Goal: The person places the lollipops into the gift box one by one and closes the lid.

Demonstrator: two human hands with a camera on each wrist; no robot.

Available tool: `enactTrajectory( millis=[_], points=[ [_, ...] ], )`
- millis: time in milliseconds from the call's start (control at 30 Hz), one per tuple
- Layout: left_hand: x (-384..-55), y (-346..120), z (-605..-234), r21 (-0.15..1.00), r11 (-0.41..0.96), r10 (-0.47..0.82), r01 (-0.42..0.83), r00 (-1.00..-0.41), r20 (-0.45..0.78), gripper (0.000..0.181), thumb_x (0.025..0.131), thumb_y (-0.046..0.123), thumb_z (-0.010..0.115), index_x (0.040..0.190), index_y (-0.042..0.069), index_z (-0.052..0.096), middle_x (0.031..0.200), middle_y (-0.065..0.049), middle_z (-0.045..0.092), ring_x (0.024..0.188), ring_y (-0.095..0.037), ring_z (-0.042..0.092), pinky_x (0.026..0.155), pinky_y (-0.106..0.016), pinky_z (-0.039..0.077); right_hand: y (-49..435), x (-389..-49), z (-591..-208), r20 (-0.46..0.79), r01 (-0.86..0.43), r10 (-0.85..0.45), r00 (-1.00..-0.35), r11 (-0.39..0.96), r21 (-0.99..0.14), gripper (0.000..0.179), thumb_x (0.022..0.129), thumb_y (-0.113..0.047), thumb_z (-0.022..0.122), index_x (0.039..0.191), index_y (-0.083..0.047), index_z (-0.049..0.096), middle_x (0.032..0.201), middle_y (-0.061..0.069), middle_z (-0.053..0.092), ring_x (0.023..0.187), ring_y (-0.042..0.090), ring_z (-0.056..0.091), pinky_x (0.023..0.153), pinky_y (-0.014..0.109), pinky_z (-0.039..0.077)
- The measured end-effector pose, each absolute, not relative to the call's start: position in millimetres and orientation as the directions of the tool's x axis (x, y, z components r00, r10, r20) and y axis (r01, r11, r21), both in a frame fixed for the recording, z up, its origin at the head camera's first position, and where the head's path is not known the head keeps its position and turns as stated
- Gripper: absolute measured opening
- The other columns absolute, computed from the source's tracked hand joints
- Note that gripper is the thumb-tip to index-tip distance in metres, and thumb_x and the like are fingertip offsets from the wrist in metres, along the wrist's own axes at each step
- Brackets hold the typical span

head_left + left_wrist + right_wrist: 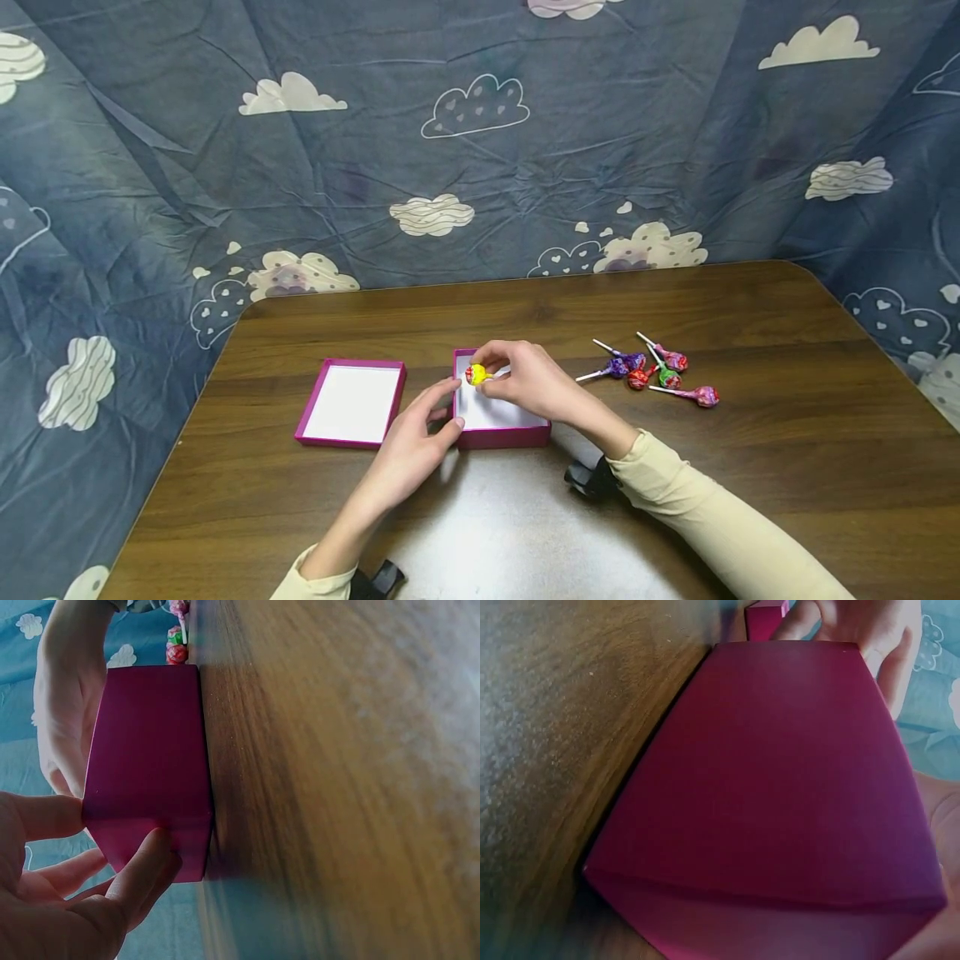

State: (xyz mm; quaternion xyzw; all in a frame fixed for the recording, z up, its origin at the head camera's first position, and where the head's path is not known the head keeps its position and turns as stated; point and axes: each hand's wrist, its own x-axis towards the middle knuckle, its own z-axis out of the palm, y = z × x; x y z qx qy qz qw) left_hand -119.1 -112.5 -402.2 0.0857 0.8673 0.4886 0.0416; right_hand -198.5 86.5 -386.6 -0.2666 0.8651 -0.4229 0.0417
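Observation:
My right hand (528,379) pinches a yellow-wrapped lollipop (477,374) between thumb and fingers, its candy end pointing left. The lollipop is over the left part of a magenta box (504,437) with a white inside. My left hand (412,450) touches the box at its left side; in the left wrist view, its fingers (146,862) lie against the box's side and another digit meets the top edge. The right wrist view is mostly filled by the box's outer wall (772,772), and the lollipop is hidden there.
Left of the box lies its magenta-rimmed lid (354,404), white inside facing up. Several wrapped lollipops lie loosely to the right, among them a purple one (617,367), a green one (669,379) and a pink one (707,397). A cloud-patterned cloth (480,183) hangs behind the wooden table (750,483).

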Motion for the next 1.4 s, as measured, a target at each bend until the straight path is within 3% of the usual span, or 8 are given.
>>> enactTrajectory(
  millis=[633, 867, 1200, 1400],
  points=[
    [-120, -112, -405, 0.864, 0.475, 0.209, 0.165, -0.975, 0.071, 0.049, 0.093, 0.011, 0.063, 0.141, 0.010, 0.053, 0.147, -0.012, 0.046, 0.113, -0.035, 0.060, 0.096, -0.048, 0.047, 68, -201, -399, 0.170, -0.451, -0.452, -0.876, 0.641, -0.621, 0.024, 0.077, -0.010, 0.079, 0.099, -0.015, 0.073, 0.086, -0.003, 0.070, 0.084, 0.015, 0.066, 0.075, 0.032, 0.050],
    [-120, -114, -404, 0.859, 0.497, 0.183, 0.120, -0.983, 0.032, 0.051, 0.093, 0.014, 0.063, 0.143, 0.014, 0.051, 0.148, -0.006, 0.046, 0.115, -0.031, 0.060, 0.097, -0.047, 0.047, 60, -201, -401, 0.191, -0.454, -0.432, -0.882, 0.662, -0.596, 0.023, 0.075, -0.004, 0.076, 0.095, -0.014, 0.074, 0.083, -0.003, 0.070, 0.081, 0.016, 0.065, 0.071, 0.034, 0.049],
    [-118, -114, -404, 0.862, 0.494, 0.173, 0.117, -0.984, 0.034, 0.051, 0.094, 0.014, 0.063, 0.143, 0.012, 0.051, 0.149, -0.005, 0.045, 0.115, -0.032, 0.060, 0.097, -0.048, 0.047, 52, -202, -405, 0.152, -0.448, -0.451, -0.879, 0.675, -0.586, 0.014, 0.076, -0.008, 0.079, 0.087, -0.015, 0.074, 0.074, -0.006, 0.066, 0.069, 0.011, 0.058, 0.064, 0.032, 0.045],
    [-118, -113, -405, 0.864, 0.489, 0.172, 0.116, -0.984, 0.035, 0.052, 0.094, 0.015, 0.063, 0.144, 0.012, 0.049, 0.149, -0.004, 0.044, 0.115, -0.033, 0.059, 0.095, -0.049, 0.048, 50, -206, -406, 0.138, -0.408, -0.413, -0.900, 0.693, -0.594, 0.012, 0.078, -0.008, 0.079, 0.089, -0.011, 0.075, 0.081, -0.002, 0.072, 0.078, 0.015, 0.066, 0.070, 0.035, 0.049]
  ],
)
